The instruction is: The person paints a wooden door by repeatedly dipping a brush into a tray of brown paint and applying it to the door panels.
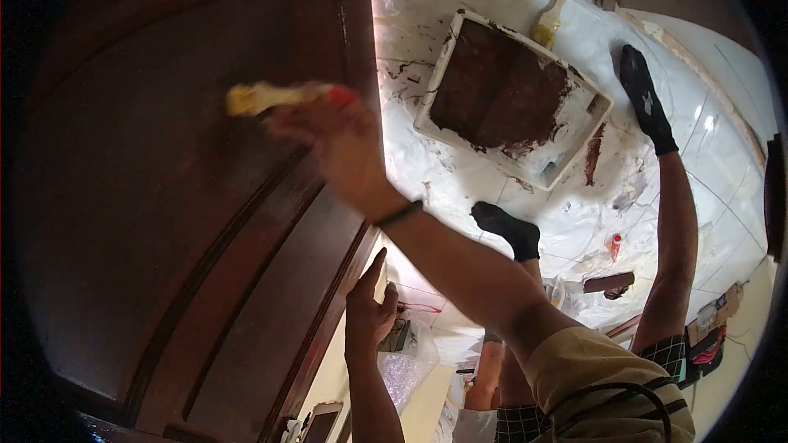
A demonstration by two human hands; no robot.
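My right hand [328, 127], blurred by motion, is closed on a paintbrush [275, 97] with a yellowish head and a red part near its other end. The brush is in front of a dark reddish-brown panelled door [164, 148]; whether its bristles touch the surface cannot be made out. Lower down, my left hand [373, 308] is beside the door's edge with its fingers apart and nothing visible in it. A pale rectangular tray [605, 107] on the floor, right of the door, has dark brown paint across much of its inside.
A second brush [548, 26] lies by the tray's upper edge. Stained plastic sheeting [574, 217] covers the tiles around two black-socked feet [509, 230]. A small red-capped tube [616, 246] and a brown block [609, 282] lie lower right.
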